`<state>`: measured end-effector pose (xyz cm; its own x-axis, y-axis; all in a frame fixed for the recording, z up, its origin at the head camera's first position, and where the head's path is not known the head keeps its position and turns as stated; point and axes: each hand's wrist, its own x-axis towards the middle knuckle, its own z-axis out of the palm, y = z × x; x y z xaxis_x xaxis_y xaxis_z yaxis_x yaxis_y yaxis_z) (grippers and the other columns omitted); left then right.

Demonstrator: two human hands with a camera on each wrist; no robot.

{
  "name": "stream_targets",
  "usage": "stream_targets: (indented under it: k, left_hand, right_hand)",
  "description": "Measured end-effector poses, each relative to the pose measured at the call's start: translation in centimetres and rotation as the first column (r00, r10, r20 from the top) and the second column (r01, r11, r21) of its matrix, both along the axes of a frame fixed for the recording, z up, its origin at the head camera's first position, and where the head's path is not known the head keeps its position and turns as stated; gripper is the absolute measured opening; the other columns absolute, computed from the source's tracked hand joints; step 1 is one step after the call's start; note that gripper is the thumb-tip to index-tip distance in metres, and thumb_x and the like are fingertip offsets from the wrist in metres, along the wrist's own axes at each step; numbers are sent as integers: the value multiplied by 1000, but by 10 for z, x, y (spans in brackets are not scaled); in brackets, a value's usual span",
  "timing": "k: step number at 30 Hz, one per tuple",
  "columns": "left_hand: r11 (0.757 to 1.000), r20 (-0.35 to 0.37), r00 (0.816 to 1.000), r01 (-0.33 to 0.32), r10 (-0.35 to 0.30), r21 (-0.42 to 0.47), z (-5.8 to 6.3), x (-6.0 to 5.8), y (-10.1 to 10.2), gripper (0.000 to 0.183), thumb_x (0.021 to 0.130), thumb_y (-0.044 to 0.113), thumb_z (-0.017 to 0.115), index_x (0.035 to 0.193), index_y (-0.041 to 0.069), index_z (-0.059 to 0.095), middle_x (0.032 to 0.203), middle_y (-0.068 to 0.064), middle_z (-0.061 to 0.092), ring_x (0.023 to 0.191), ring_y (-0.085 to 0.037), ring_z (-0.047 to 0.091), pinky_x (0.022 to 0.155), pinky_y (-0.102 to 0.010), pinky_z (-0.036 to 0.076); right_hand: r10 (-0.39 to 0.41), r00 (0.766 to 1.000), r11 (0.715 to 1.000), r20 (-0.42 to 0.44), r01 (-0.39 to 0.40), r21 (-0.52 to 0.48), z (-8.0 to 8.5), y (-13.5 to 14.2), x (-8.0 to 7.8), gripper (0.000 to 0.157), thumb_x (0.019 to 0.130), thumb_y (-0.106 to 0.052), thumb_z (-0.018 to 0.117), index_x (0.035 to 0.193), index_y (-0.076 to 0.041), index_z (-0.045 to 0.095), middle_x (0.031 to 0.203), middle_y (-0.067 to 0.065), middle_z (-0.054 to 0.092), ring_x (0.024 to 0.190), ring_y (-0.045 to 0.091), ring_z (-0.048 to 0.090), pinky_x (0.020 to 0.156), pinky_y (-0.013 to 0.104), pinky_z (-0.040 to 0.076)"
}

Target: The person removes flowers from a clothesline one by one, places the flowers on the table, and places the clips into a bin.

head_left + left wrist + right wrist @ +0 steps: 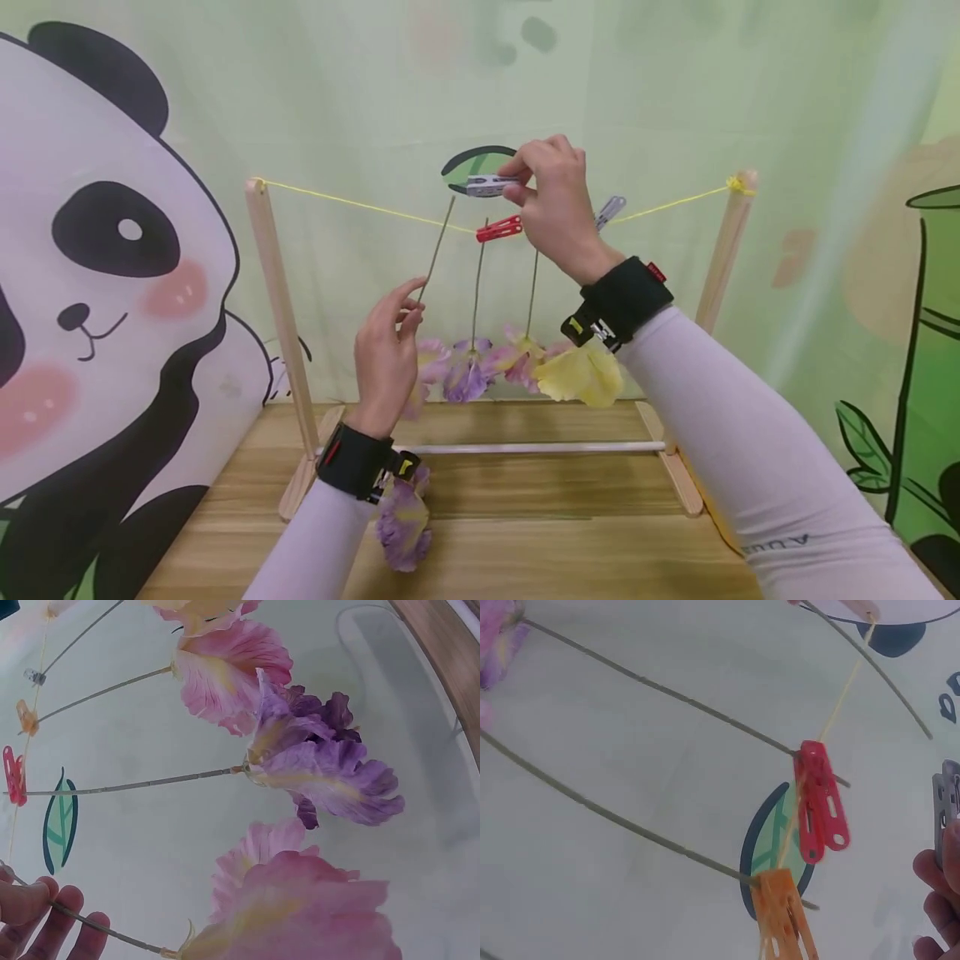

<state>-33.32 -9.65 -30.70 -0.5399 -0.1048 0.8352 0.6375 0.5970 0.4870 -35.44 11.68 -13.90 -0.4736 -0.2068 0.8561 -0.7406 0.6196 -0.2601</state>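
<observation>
Rack (540, 449), purple flower (405, 527) on table (570, 558) (woodgrain)

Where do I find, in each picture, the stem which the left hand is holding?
Head: the stem rises from the left hand, left of centre.
Left wrist: the stem crosses the bottom left corner.
Right wrist: the stem slants near the top right.
Shared landmark: the red clothespin, on the neighbouring stem.

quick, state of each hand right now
Left hand: holding the thin greenish-brown stem of a ruffled pink flower.
Right hand: holding a slim grey plastic clothespin.
</observation>
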Motion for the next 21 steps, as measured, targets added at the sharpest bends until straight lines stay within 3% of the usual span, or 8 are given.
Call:
stream_targets:
  k: [5, 12, 16, 21]
  left_hand:
    - [1000, -25, 1000, 12, -13, -27, -2, 4, -3, 36, 104, 12, 60, 139, 16, 67, 105, -12, 71, 96, -31, 69, 80, -44, 53]
    - [998, -90, 995, 24, -29, -60, -5, 16, 0, 31, 104, 12, 60, 133, 13, 71, 102, -13, 71, 86, -29, 67, 69, -41, 51]
    - [995, -117, 992, 32, -43, -97, -8, 25, 2, 28, 104, 10, 61, 129, 11, 72, 100, -12, 71, 82, -27, 66, 64, -36, 47]
    - [985, -123, 990, 54, -75, -162, -19, 36, 5, 26, 103, 6, 62, 127, 11, 72, 100, -10, 70, 83, -24, 67, 62, -34, 46]
  right_hand:
    - [0, 1000, 999, -30, -1, -42, -4, 17, 4, 7, 95, 5, 70, 102, 6, 72, 93, 18, 67, 101, 31, 47, 96, 38, 25]
    - [-31, 997, 995, -74, 24, -94, -14, 44, 17, 9, 94, 8, 70, 103, 6, 71, 94, 18, 68, 103, 32, 47, 94, 35, 23]
    - [-46, 988, 991, -149, 27, -133, -27, 63, 24, 10, 92, 9, 72, 102, 7, 71, 93, 20, 67, 102, 35, 48, 93, 35, 23]
    - [-96, 985, 979, -142, 67, -193, -47, 90, 34, 15, 93, 5, 73, 108, 8, 71, 100, 22, 66, 106, 36, 47, 95, 35, 24]
